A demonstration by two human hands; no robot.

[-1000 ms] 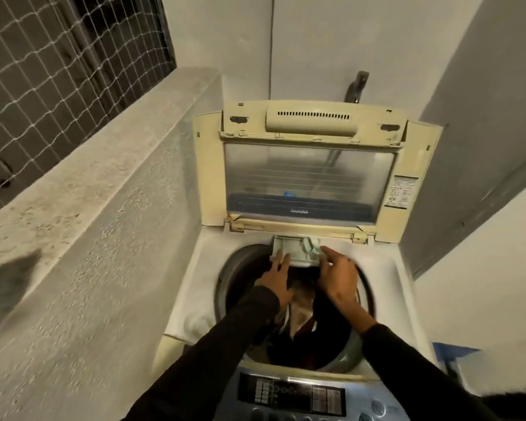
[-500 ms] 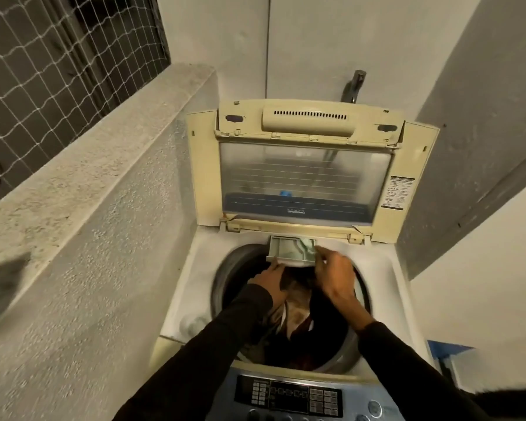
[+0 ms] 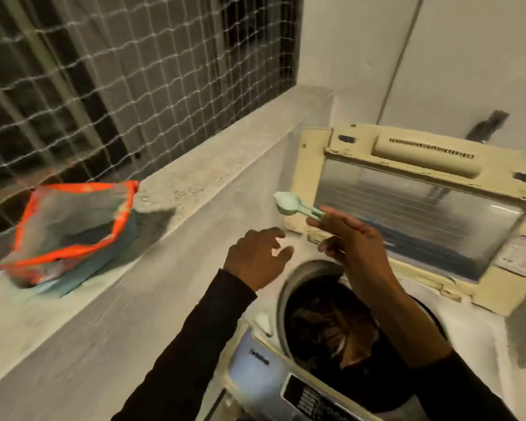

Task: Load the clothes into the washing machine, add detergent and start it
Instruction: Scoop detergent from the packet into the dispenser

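mint-green scoop [image 3: 289, 203], orange-edged grey bag [image 3: 73, 226], cream lid [image 3: 407, 214], black sleeves [image 3: 176, 360], white-gridded netting [image 3: 134, 71]

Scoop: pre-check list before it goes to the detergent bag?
1. Scoop held by right hand: ok.
2. Scoop bowl empty: cannot tell, blurred.
3. Detergent bag mouth open on the ledge: ok.
4. Left hand free to steady the bag: ok.
5. Clothes in the drum: ok.
6. Washer lid up: ok.
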